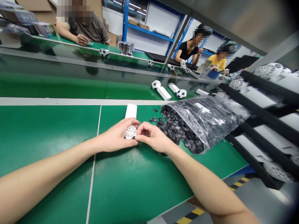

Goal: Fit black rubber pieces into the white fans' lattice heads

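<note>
My left hand [118, 133] is closed around a white soccer-ball-shaped piece [130, 132] with an open lattice surface. A flat white handle-like part [131, 111] sticks out beyond the fingers and seems joined to the ball. My right hand [151, 136] has its thumb and fingertips pinched together against the ball's right side. Something dark shows at the ball's lower edge, but what the right fingertips hold is hidden. Close to the right hand, small black pieces [171, 127] spill from a clear plastic bag [210, 118] onto the green table [58, 130].
Racks [254, 124] of white lattice-ball parts stand at the right. On the belt [81, 82] ahead lie finished-looking black-and-white ball pieces [181, 93] with white handles. Several people [86, 29] sit along the far side. Yellow-black floor tape [191, 215] shows below the table.
</note>
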### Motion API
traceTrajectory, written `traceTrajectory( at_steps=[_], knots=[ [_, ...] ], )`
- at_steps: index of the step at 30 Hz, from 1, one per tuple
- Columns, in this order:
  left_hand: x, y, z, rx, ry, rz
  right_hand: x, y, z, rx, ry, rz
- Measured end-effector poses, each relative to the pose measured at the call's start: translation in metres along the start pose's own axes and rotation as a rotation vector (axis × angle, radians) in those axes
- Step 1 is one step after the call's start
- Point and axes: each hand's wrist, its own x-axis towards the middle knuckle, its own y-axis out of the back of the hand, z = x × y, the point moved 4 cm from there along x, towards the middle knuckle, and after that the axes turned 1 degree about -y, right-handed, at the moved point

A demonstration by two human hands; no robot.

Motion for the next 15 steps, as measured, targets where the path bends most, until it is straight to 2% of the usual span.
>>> traceTrajectory(
  at_steps=[8, 11, 13, 15],
  knots=[
    [0.0, -0.003, 0.0, -0.086, 0.013, 0.065, 0.001, -0.005, -0.003, 0.011, -0.012, 0.056],
    [0.001, -0.004, -0.001, -0.125, 0.026, 0.064, 0.005, 0.002, -0.003, 0.009, -0.001, 0.073],
    [0.001, -0.003, -0.002, -0.134, 0.023, 0.032, 0.009, 0.02, -0.001, -0.068, 0.032, 0.179],
    [0.001, -0.002, -0.004, -0.156, 0.038, -0.021, 0.01, 0.046, 0.003, -0.275, 0.068, 0.385]
  ],
)
